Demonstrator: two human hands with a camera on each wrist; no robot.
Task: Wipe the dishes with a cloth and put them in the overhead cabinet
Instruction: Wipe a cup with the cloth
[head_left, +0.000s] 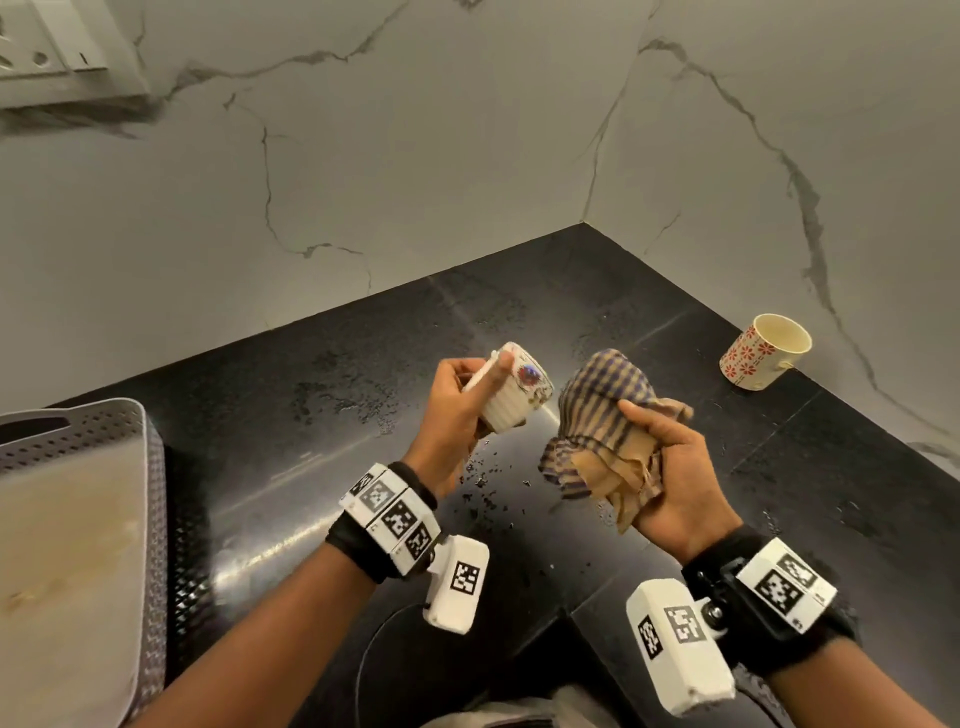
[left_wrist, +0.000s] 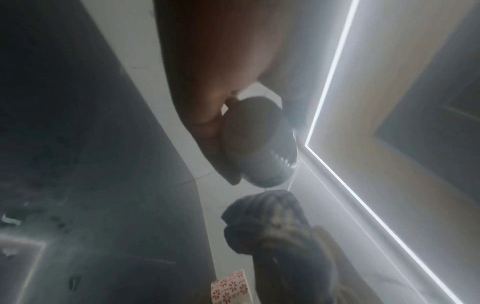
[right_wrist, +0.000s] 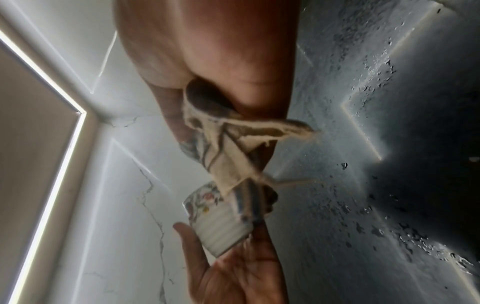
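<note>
- The floral cup (head_left: 514, 388) is held above the wet counter (head_left: 649, 519), tipped with its mouth toward the right.
- The left hand (head_left: 452, 415) grips it, fingers curled round.
- The checked cloth (head_left: 602, 421), bunched in the right hand (head_left: 670, 478), sits just right of the mouth, not touching.
- A second cup (head_left: 763, 351) stands far right.

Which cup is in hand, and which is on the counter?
The ribbed cup is in the left hand; the red-flowered cup stands untouched on the counter by the wall.
</note>
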